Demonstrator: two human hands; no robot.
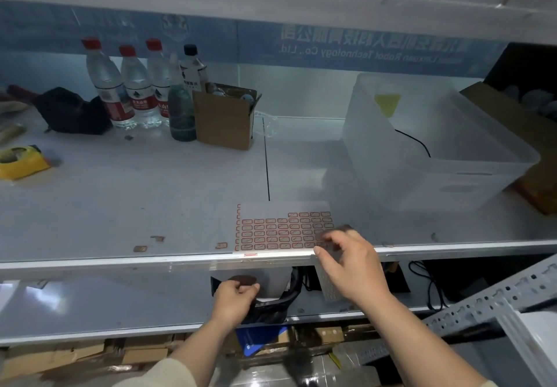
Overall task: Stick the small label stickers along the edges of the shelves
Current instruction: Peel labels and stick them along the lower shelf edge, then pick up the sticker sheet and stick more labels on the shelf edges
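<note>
The shelf edge [180, 261] carries one label so far — most remain on the sticker sheet [283, 233] beside it; my right hand [346, 263] picks at its corner, my left hand [235, 296] curled, grip unclear

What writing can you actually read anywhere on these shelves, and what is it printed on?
"Robot Technology Co., Ltd." on the blue banner behind the shelf, seen mirrored; its large Chinese characters and other words are too blurred.
Red bottle labels: Chinese print, too small.
Black-capped bottle: unreadable.
Sticker sheet: marks illegible.
</note>
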